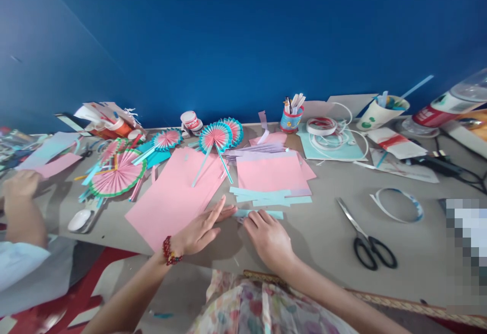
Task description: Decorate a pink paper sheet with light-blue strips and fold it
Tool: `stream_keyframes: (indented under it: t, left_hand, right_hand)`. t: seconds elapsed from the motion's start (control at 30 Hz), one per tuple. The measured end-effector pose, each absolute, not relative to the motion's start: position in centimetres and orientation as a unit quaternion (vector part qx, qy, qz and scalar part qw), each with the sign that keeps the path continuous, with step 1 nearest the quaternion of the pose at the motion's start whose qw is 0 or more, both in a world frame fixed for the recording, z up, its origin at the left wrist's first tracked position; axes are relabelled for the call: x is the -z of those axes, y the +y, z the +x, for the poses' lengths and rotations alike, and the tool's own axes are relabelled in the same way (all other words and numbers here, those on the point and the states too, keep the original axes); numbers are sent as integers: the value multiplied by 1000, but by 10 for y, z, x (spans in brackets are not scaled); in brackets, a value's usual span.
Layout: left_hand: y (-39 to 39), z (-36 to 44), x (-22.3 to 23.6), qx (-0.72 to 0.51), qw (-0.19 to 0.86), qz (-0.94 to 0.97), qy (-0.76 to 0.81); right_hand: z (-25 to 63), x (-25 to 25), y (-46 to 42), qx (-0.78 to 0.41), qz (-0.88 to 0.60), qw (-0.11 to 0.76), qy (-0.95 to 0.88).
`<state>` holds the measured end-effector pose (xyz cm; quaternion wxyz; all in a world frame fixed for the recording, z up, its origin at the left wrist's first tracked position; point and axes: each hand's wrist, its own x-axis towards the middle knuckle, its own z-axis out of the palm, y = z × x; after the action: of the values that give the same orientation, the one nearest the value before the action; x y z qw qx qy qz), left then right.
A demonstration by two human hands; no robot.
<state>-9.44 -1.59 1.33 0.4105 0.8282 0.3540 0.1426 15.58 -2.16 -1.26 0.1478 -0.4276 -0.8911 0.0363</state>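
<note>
My right hand (271, 238) has its fingers curled and pressed down on a light blue paper strip (274, 215) lying on the table. My left hand (201, 228), a red beaded bracelet at its wrist, has its fingers stretched out, with the tips by the strip's left end. What lies under my right fingertips is mostly hidden. Just beyond are more light blue paper strips (262, 195), overlapping one another. Behind them sits a stack of pink paper (272, 169), and large pink sheets (178, 192) lie beside my left hand.
Black-handled scissors (366, 240) lie to the right, near a white tape loop (397, 217). Pink and blue pleated paper fans (215, 138) lie behind, with a pen cup (292, 118) and a bottle (437, 113) along the wall. At left is another person's hand (23, 184).
</note>
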Motion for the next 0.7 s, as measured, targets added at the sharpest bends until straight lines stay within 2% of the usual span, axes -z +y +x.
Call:
stream_keyframes:
  t: [0.37, 0.7]
  left_hand:
    - [-15, -97, -11, -160, 493, 775, 362]
    - [-12, -97, -7, -188, 488, 774, 357]
  right_hand:
    - [148, 12, -18, -31, -414, 146, -898]
    - [137, 14, -31, -77, -366, 160, -914]
